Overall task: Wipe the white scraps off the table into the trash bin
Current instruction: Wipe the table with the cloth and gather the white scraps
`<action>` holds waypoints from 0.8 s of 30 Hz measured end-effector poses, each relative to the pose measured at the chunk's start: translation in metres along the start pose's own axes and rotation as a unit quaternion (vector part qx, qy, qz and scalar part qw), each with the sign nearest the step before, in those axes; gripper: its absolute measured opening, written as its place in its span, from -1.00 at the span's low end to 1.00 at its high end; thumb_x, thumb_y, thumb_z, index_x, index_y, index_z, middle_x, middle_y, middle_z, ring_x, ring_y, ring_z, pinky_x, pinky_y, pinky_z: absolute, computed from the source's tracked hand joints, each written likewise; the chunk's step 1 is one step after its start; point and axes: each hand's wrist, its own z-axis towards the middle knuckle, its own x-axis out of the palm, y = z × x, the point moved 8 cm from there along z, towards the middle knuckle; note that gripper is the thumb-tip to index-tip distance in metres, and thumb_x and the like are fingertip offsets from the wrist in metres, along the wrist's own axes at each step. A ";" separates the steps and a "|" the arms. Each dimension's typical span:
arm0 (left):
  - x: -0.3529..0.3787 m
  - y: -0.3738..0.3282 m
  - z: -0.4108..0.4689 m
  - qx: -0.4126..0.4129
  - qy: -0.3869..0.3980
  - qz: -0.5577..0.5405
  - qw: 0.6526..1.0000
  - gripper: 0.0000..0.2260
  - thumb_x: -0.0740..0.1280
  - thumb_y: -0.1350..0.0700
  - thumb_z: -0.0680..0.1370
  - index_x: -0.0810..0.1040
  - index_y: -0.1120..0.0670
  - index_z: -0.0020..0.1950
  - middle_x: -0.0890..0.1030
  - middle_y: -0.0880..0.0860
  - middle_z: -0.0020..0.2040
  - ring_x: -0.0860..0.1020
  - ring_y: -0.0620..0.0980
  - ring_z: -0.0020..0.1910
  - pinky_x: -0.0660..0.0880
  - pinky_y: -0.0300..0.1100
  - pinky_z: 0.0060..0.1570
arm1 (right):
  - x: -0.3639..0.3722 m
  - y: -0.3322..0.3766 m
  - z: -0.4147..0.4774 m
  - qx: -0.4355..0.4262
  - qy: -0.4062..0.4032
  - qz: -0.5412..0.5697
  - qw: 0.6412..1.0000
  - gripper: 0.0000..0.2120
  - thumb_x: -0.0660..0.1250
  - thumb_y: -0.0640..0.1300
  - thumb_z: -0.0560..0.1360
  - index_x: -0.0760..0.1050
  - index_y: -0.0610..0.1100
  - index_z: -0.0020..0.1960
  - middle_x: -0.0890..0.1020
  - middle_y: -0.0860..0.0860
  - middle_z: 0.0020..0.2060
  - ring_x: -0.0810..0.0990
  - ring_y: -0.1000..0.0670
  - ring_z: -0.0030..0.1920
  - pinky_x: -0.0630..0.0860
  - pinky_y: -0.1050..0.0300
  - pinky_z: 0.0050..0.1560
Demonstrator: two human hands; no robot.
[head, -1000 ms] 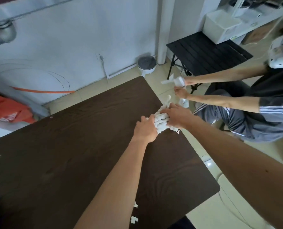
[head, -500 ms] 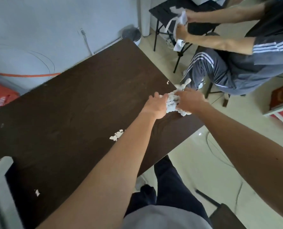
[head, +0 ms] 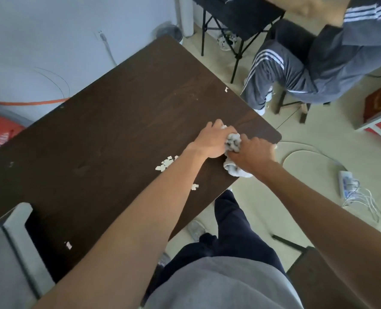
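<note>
A white knobbly cloth [head: 233,142] is bunched between my left hand [head: 209,141] and my right hand [head: 253,156], both closed on it near the right end of the dark wooden table [head: 100,134]. Part of the cloth hangs over the near table edge. A small heap of white scraps [head: 166,165] lies just left of my left forearm. Single scraps lie near the far right edge [head: 226,89], beside my forearm [head: 194,186] and near the front left [head: 68,245]. No trash bin is in view.
A seated person in grey striped clothes [head: 314,70] is beyond the table's right end, by a black folding table [head: 238,12]. A power strip with white cables [head: 346,181] lies on the floor at right. A grey chair back [head: 20,239] stands at lower left.
My view has tilted down and swung right. Both hands with the cloth have slid nearer to the table's near right corner. The heap of scraps now lies left of my forearm.
</note>
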 end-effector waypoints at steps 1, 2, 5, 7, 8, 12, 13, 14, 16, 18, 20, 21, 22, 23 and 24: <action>0.000 0.004 -0.005 0.001 0.001 0.002 1.000 -0.62 0.33 0.08 0.59 0.44 -0.10 0.41 0.36 0.12 0.35 0.37 0.21 0.24 0.42 0.04 0.25 | 0.003 0.007 -0.004 0.006 0.009 0.021 1.000 -0.46 0.12 0.37 0.51 0.39 -0.10 0.13 0.48 -0.04 -0.21 0.49 -0.13 -0.22 0.38 0.05 -0.22; -0.001 0.007 -0.011 0.001 0.001 0.002 1.000 -0.63 0.33 0.09 0.59 0.46 -0.10 0.39 0.37 0.11 0.34 0.38 0.20 0.24 0.41 0.03 0.23 | 0.007 0.014 -0.008 0.014 0.019 0.045 0.999 -0.48 0.14 0.36 0.51 0.38 -0.09 0.11 0.46 -0.03 -0.22 0.46 -0.13 -0.22 0.38 0.04 -0.21; -0.006 0.019 -0.029 -0.001 -0.003 0.009 1.000 -0.65 0.34 0.12 0.57 0.50 -0.09 0.35 0.41 0.09 0.31 0.40 0.18 0.23 0.41 0.03 0.19 | 0.014 0.036 -0.018 0.019 0.046 0.102 0.994 -0.54 0.17 0.33 0.48 0.36 -0.07 0.06 0.42 -0.01 -0.27 0.45 -0.13 -0.22 0.38 0.03 -0.19; -0.006 0.031 -0.041 -0.009 -0.007 0.020 1.000 -0.65 0.35 0.13 0.57 0.51 -0.09 0.34 0.42 0.09 0.29 0.41 0.17 0.23 0.40 0.03 0.20 | 0.016 0.051 -0.022 0.004 0.053 0.124 0.991 -0.55 0.16 0.33 0.47 0.34 -0.06 0.03 0.41 0.00 -0.28 0.44 -0.13 -0.22 0.37 0.02 -0.18; -0.006 0.038 -0.047 -0.014 -0.008 0.024 1.000 -0.64 0.35 0.13 0.57 0.51 -0.09 0.35 0.43 0.08 0.28 0.42 0.16 0.23 0.40 0.03 0.22 | 0.017 0.058 -0.023 -0.007 0.055 0.137 0.989 -0.55 0.15 0.33 0.47 0.35 -0.05 0.04 0.44 -0.01 -0.26 0.45 -0.13 -0.22 0.38 0.01 -0.17; -0.009 0.052 -0.060 -0.002 -0.001 0.064 0.998 -0.61 0.34 0.16 0.56 0.48 -0.07 0.37 0.44 0.08 0.26 0.45 0.14 0.18 0.37 0.00 0.22 | 0.017 0.073 -0.024 -0.058 0.077 0.151 0.984 -0.53 0.13 0.37 0.48 0.34 -0.03 0.05 0.48 0.00 -0.24 0.49 -0.11 -0.23 0.38 0.03 -0.19; -0.012 0.051 -0.061 0.009 -0.003 0.076 0.997 -0.61 0.34 0.19 0.55 0.48 -0.07 0.37 0.45 0.08 0.24 0.47 0.14 0.16 0.37 -0.01 0.21 | 0.015 0.070 -0.022 -0.065 0.086 0.145 0.983 -0.54 0.14 0.37 0.48 0.33 -0.03 0.03 0.49 0.00 -0.24 0.49 -0.10 -0.22 0.37 0.04 -0.19; -0.017 0.048 -0.061 0.019 -0.010 0.087 0.996 -0.60 0.34 0.21 0.54 0.48 -0.06 0.36 0.46 0.08 0.23 0.49 0.15 0.14 0.38 -0.01 0.19 | 0.010 0.064 -0.020 -0.069 0.090 0.138 0.984 -0.55 0.15 0.36 0.48 0.33 -0.02 0.03 0.50 0.00 -0.24 0.50 -0.10 -0.22 0.36 0.04 -0.19; -0.027 0.039 -0.055 0.037 -0.038 0.105 0.993 -0.58 0.34 0.23 0.53 0.48 -0.05 0.36 0.49 0.10 0.21 0.52 0.18 0.11 0.43 0.02 0.17 | -0.004 0.047 -0.014 -0.072 0.075 0.111 0.988 -0.55 0.16 0.36 0.49 0.34 -0.02 0.03 0.49 0.01 -0.26 0.50 -0.10 -0.22 0.35 0.04 -0.17; -0.035 0.025 -0.044 0.055 -0.072 0.119 0.989 -0.57 0.35 0.23 0.53 0.48 -0.03 0.37 0.50 0.13 0.21 0.54 0.20 0.09 0.47 0.07 0.13 | -0.020 0.024 -0.006 -0.076 0.042 0.069 0.994 -0.53 0.17 0.39 0.49 0.30 -0.02 0.03 0.45 0.00 -0.28 0.48 -0.12 -0.22 0.34 0.03 -0.17; -0.045 0.007 -0.031 0.067 -0.104 0.122 0.985 -0.57 0.37 0.21 0.54 0.46 0.00 0.40 0.51 0.15 0.21 0.55 0.21 0.08 0.50 0.09 0.09 | -0.035 0.002 0.008 -0.094 -0.007 0.016 0.995 -0.49 0.20 0.41 0.47 0.31 -0.04 0.04 0.53 -0.05 -0.23 0.52 -0.14 -0.20 0.36 0.00 -0.13; -0.050 -0.001 -0.022 0.068 -0.119 0.120 0.983 -0.56 0.37 0.18 0.55 0.44 0.01 0.42 0.51 0.16 0.22 0.56 0.21 0.10 0.51 0.10 0.08 | -0.042 -0.008 0.019 -0.108 -0.035 -0.008 0.993 -0.48 0.22 0.40 0.47 0.33 -0.06 0.07 0.59 -0.08 -0.17 0.56 -0.15 -0.16 0.39 -0.02 -0.07; -0.056 -0.007 -0.013 0.063 -0.134 0.119 0.982 -0.55 0.37 0.16 0.56 0.42 0.01 0.45 0.51 0.17 0.24 0.56 0.21 0.12 0.50 0.09 0.08 | -0.048 -0.020 0.031 -0.119 -0.057 -0.029 0.991 -0.46 0.24 0.37 0.47 0.36 -0.07 0.13 0.63 -0.11 -0.10 0.59 -0.16 -0.10 0.41 -0.05 0.01; -0.061 -0.012 -0.003 0.052 -0.150 0.115 0.981 -0.55 0.37 0.13 0.58 0.41 0.01 0.46 0.52 0.17 0.25 0.56 0.21 0.13 0.50 0.09 0.08 | -0.054 -0.032 0.043 -0.128 -0.070 -0.049 0.988 -0.44 0.26 0.35 0.47 0.38 -0.07 0.22 0.64 -0.14 -0.02 0.61 -0.18 -0.03 0.41 -0.07 0.08; -0.063 -0.015 0.006 0.036 -0.163 0.108 0.980 -0.56 0.36 0.12 0.59 0.40 0.00 0.47 0.52 0.16 0.25 0.57 0.21 0.15 0.49 0.08 0.09 | -0.057 -0.044 0.054 -0.133 -0.073 -0.073 0.986 -0.40 0.27 0.34 0.48 0.38 -0.07 0.31 0.63 -0.16 0.04 0.61 -0.20 0.03 0.41 -0.07 0.11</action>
